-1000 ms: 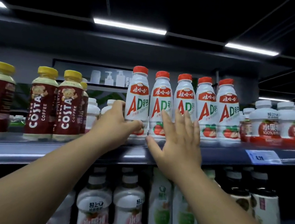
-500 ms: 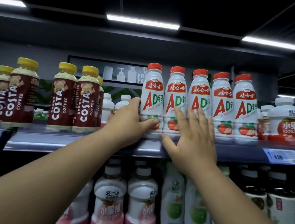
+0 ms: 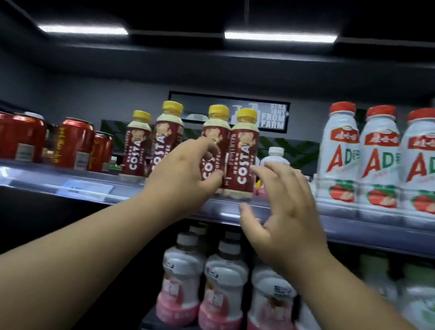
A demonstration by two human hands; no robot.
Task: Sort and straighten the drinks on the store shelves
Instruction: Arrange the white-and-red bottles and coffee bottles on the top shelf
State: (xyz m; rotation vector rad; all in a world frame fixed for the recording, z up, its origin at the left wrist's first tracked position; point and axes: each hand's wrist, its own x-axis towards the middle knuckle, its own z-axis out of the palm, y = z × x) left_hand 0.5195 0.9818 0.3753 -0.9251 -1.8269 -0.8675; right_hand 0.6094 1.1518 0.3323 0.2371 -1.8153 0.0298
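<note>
On the grey metal shelf, the left hand is wrapped around a maroon yellow-capped Costa coffee bottle standing upright beside its twin. The right hand hovers spread and empty just right, near the white red-capped AD bottles.

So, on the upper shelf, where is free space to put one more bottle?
The widest bare patch lies right of the two Costa bottles, ahead of the small white-capped bottle and left of the AD bottles; the open right hand hovers there. A narrower gap separates the red cans from the leftmost Costa bottle. The AD row is packed tight.
</note>
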